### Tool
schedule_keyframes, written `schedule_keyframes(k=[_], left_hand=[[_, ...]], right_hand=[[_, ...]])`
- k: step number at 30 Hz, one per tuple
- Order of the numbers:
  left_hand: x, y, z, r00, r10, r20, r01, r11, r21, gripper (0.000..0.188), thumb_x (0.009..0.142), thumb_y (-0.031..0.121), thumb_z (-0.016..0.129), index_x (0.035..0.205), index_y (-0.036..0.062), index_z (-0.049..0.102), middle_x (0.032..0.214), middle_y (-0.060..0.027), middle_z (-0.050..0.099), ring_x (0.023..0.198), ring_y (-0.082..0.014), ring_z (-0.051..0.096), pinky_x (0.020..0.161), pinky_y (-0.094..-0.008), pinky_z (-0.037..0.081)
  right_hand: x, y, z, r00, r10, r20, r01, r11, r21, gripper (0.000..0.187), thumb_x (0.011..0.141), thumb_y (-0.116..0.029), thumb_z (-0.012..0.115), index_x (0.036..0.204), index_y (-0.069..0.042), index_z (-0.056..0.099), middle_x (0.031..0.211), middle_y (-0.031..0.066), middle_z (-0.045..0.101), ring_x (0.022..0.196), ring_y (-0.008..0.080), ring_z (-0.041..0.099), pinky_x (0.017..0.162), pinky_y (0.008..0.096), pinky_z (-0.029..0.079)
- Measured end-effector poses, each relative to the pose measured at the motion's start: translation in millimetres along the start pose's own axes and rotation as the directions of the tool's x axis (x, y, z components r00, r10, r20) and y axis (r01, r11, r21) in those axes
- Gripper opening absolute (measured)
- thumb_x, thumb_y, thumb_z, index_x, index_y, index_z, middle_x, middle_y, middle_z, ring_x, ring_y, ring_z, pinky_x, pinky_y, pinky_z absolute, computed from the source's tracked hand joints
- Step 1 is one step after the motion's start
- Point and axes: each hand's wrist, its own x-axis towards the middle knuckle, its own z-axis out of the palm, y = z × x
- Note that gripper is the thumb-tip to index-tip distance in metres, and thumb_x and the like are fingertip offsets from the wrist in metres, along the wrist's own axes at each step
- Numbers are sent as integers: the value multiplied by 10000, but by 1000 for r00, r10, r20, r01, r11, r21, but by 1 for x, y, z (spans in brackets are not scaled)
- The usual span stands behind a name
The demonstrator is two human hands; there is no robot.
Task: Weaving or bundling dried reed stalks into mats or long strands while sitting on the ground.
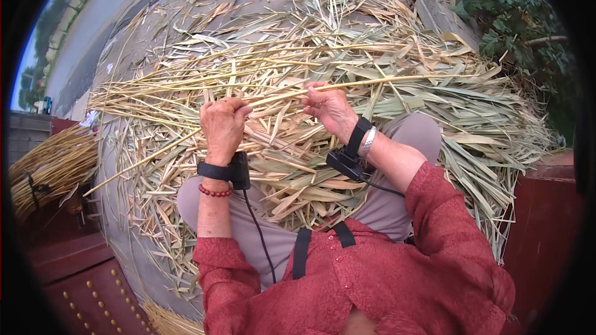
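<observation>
A long yellow-green reed stalk point(391, 79) runs slantwise in front of me, its thin left end low and its other end up at the right. My left hand point(222, 125) is closed around it left of the middle. Farther right, my right hand point(331, 109) pinches the same stalk between thumb and fingers. Beneath both hands spreads a thick heap of dry and green stripped leaves point(285, 180). Just beyond my left hand lies a loose row of bare stalks point(155, 90), pointing left and right.
At the left stands a tied bundle of stalks point(53, 164) near a dark red studded door point(99, 301). A stone curb point(434, 15) and leafy green bushes point(515, 18) border the far right. Paved ground point(242, 3) shows beyond the leaves. Straw point(171, 319) lies at the lower left.
</observation>
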Motion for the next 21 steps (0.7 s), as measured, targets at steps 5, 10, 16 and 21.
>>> schedule_keyframes(k=[5, 10, 16, 21], left_hand=[[-1, -21, -18, 996, -71, -48, 76, 989, 129, 113, 724, 210, 623, 738, 107, 669, 706, -58, 629, 724, -233, 575, 910, -444, 279], [-15, -52, -43, 975, -206, -86, 220, 951, 215, 107, 742, 202, 611, 763, 113, 667, 784, -31, 629, 835, -214, 557, 966, -522, 208], [-34, -90, -64, 905, -390, -170, 425, 847, 320, 111, 749, 229, 609, 798, 148, 666, 841, -35, 631, 925, -205, 544, 972, -535, 168], [-41, -96, -60, 930, -307, -201, 367, 801, 474, 116, 756, 234, 595, 820, 153, 648, 905, -25, 618, 1062, -213, 488, 965, -557, 155]], right_hand=[[-2, -14, -16, 978, -44, -202, 52, 998, 33, 160, 817, -130, 570, 909, -39, 476, 800, 42, 520, 684, 152, 560, 558, 277, 498], [1, -30, -46, 973, -110, -202, 131, 987, 94, 187, 851, -249, 534, 913, -81, 478, 769, 27, 527, 683, 155, 563, 577, 296, 483], [6, -62, -74, 943, -211, -258, 262, 948, 179, 226, 872, -297, 485, 888, -74, 512, 755, 45, 546, 687, 169, 564, 582, 307, 476], [9, -66, -72, 932, -227, -283, 277, 948, 154, 175, 860, -227, 513, 817, -58, 530, 679, 49, 554, 619, 171, 561, 592, 310, 477]])
